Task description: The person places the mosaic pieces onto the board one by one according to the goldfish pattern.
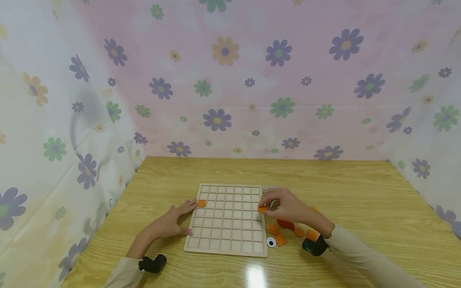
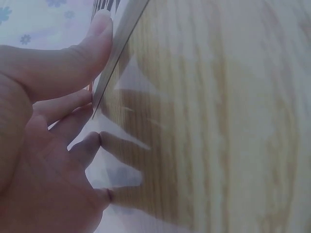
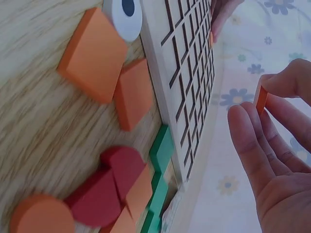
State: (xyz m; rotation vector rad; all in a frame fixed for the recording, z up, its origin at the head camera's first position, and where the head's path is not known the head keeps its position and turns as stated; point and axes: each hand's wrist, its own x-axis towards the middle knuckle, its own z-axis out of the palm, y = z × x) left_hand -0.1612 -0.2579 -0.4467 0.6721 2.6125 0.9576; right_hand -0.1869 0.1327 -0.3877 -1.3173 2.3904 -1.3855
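A square wooden board [image 1: 232, 220] with a grid of shallow cells lies on the table. My right hand [image 1: 288, 206] pinches a small flat orange piece [image 3: 261, 99] between thumb and fingertips, over the board's right edge. One round orange piece [image 1: 202, 203] sits in a cell at the board's left edge. Against that same edge rests my left hand [image 1: 168, 224], its fingers spread and fairly straight. In the left wrist view, the left thumb [image 2: 95, 46] touches the board's rim.
Right of the board lie orange square pieces [image 3: 95, 56], red half-round pieces [image 3: 95, 196], an orange disc [image 1: 299, 232], green pieces [image 3: 161, 148] and a white eye disc [image 1: 271, 242]. A small gridded sheet [image 1: 270, 188] shows by the far right corner. Floral cloth [image 1: 230, 92] stands behind the table.
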